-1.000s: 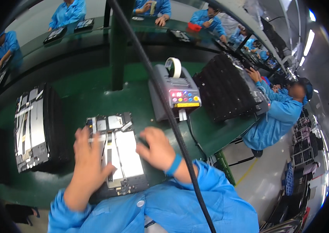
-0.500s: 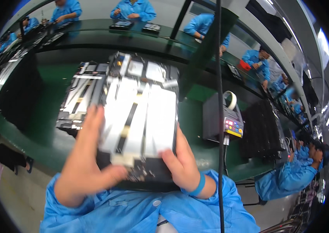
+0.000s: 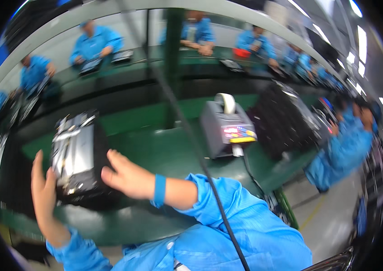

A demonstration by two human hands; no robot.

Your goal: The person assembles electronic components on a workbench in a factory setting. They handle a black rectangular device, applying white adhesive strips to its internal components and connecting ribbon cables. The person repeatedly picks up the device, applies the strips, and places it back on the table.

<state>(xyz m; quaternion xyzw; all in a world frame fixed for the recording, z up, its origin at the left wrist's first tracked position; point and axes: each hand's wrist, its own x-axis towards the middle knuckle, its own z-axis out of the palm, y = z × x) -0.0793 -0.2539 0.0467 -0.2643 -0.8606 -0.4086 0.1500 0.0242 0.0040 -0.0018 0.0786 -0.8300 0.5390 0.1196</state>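
An opened tablet-like device point(image 3: 75, 153) with bare silver battery packs lies uppermost on a dark stack point(image 3: 102, 153) at the left of the bench. At the stack's left side is my left hand point(image 3: 46, 194), upright and open, its fingers apart. My right hand point(image 3: 130, 177), with a blue band at the wrist, is open by the stack's right side, thumb spread and fingertips pointing at the device. Neither hand holds anything. Motion blur hides whether the fingertips touch the stack.
The green bench point(image 3: 164, 147) carries a grey tape dispenser point(image 3: 227, 128) with a white roll. Right of it is a tall dark stack point(image 3: 281, 119); another stack point(image 3: 13, 176) stands far left. A black cable point(image 3: 187, 126) hangs across my view. Co-workers in blue sit opposite and at right.
The device that both my hands were holding is now on the left stack, and my hands have come off it, open. My view has swung to the right.
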